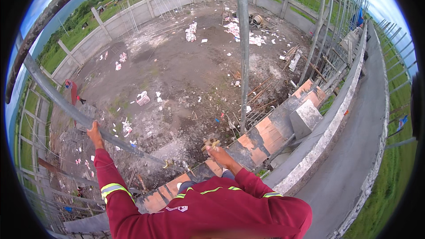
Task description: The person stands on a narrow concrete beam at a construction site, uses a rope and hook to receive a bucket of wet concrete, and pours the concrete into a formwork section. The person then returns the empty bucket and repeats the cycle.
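With its fingers wrapped round it, my left hand point(94, 135) grips a long grey metal pipe point(79, 114). The pipe slants from the upper left down toward my feet. In my right hand point(220, 156), out in front of my body, is a brownish-yellow scaffold clamp point(210, 143), its finer parts too small to tell. A second clamp point(168, 164) sits at the pipe's lower end, between my hands. Both of my arms wear maroon sleeves with reflective bands.
Below me runs a narrow walkway of boards point(264, 133) beside a concrete wall point(325, 150). An upright pole point(243, 53) stands ahead. Far below lies bare ground point(168, 75) with scattered white bags point(143, 98) and a cement mixer point(256, 20). A rusty pipe point(33, 24) crosses the upper left.
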`<state>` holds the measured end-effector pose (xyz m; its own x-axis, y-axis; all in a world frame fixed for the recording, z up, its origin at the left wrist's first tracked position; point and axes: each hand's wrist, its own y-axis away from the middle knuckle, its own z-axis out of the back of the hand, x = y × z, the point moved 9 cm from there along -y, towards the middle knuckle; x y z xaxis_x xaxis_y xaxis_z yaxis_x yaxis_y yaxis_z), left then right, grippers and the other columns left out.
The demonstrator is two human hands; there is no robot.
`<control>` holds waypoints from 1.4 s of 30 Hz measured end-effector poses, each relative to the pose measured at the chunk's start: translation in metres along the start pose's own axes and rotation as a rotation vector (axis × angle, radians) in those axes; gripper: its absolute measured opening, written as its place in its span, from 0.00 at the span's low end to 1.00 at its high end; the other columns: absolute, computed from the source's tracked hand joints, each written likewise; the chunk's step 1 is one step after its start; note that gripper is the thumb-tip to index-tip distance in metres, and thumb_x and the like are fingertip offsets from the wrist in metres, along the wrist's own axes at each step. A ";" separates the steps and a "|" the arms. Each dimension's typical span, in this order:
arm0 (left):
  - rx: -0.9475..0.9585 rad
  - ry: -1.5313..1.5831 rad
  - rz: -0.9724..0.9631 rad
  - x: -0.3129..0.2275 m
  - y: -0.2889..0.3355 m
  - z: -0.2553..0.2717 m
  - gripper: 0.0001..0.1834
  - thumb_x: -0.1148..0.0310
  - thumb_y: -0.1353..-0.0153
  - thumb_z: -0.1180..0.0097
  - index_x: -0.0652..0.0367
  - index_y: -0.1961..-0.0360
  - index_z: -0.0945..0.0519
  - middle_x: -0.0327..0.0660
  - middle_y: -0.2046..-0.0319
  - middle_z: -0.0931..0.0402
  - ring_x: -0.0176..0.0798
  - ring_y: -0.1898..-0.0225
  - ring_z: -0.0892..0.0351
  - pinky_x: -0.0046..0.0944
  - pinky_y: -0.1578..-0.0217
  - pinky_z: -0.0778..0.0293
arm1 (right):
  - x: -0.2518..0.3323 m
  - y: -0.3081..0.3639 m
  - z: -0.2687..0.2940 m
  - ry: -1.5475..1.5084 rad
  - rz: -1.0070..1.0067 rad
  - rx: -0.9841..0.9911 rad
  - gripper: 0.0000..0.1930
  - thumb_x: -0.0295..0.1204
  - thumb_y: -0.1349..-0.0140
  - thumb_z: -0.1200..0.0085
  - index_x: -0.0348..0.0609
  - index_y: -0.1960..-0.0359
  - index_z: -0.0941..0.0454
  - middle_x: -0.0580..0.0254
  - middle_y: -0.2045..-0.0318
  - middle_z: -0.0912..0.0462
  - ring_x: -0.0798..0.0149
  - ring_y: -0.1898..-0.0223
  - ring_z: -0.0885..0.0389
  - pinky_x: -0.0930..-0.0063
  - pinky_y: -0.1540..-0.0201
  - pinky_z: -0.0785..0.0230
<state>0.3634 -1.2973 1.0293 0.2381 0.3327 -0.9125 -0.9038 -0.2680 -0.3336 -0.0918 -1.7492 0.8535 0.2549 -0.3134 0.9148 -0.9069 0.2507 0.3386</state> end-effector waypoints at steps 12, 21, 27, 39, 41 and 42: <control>-0.004 0.116 0.116 0.019 -0.001 -0.005 0.21 0.62 0.48 0.34 0.67 0.59 0.22 0.39 0.68 0.22 0.36 0.69 0.26 0.40 0.63 0.29 | 0.022 -0.004 0.030 0.060 -0.002 -0.022 0.23 0.53 0.30 0.53 0.49 0.74 0.29 0.77 0.83 0.37 0.76 0.80 0.40 0.74 0.75 0.45; 0.037 0.058 0.067 0.003 -0.001 -0.006 0.20 0.59 0.45 0.35 0.68 0.62 0.22 0.44 0.68 0.22 0.40 0.68 0.25 0.44 0.62 0.28 | 0.079 0.114 0.134 -0.355 0.193 -0.584 0.22 0.51 0.30 0.51 0.48 0.73 0.30 0.77 0.85 0.41 0.77 0.82 0.45 0.77 0.77 0.48; 0.069 -0.028 0.136 -0.017 0.012 -0.011 0.19 0.60 0.46 0.34 0.68 0.65 0.20 0.45 0.68 0.20 0.43 0.67 0.22 0.46 0.60 0.24 | 0.102 0.267 0.214 -0.476 0.467 -1.000 0.19 0.49 0.29 0.52 0.48 0.70 0.32 0.79 0.84 0.45 0.78 0.82 0.48 0.79 0.73 0.44; 0.121 -0.025 0.223 -0.014 0.006 -0.007 0.20 0.57 0.46 0.36 0.64 0.62 0.19 0.44 0.61 0.23 0.44 0.61 0.25 0.49 0.52 0.27 | 0.001 0.460 0.361 -0.583 0.595 -1.737 0.14 0.43 0.28 0.51 0.50 0.69 0.31 0.78 0.85 0.43 0.77 0.84 0.46 0.76 0.75 0.38; 0.101 -0.018 0.158 -0.023 0.004 -0.006 0.21 0.56 0.46 0.35 0.65 0.62 0.19 0.44 0.61 0.23 0.45 0.61 0.24 0.49 0.52 0.27 | -0.060 0.473 0.383 -0.663 0.534 -1.775 0.11 0.39 0.29 0.51 0.49 0.69 0.31 0.76 0.84 0.40 0.75 0.83 0.42 0.73 0.73 0.34; 0.097 -0.021 0.176 -0.020 0.006 -0.006 0.22 0.56 0.47 0.35 0.66 0.62 0.19 0.44 0.61 0.22 0.45 0.61 0.24 0.48 0.52 0.27 | -0.089 0.476 0.398 -0.678 0.512 -1.738 0.10 0.36 0.30 0.50 0.49 0.69 0.31 0.74 0.84 0.38 0.73 0.83 0.40 0.71 0.72 0.33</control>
<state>0.3555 -1.3109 1.0439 0.0674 0.3072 -0.9492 -0.9610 -0.2359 -0.1446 -0.6794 -1.9669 0.8453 -0.4251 -0.0668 0.9027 0.5415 0.7804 0.3127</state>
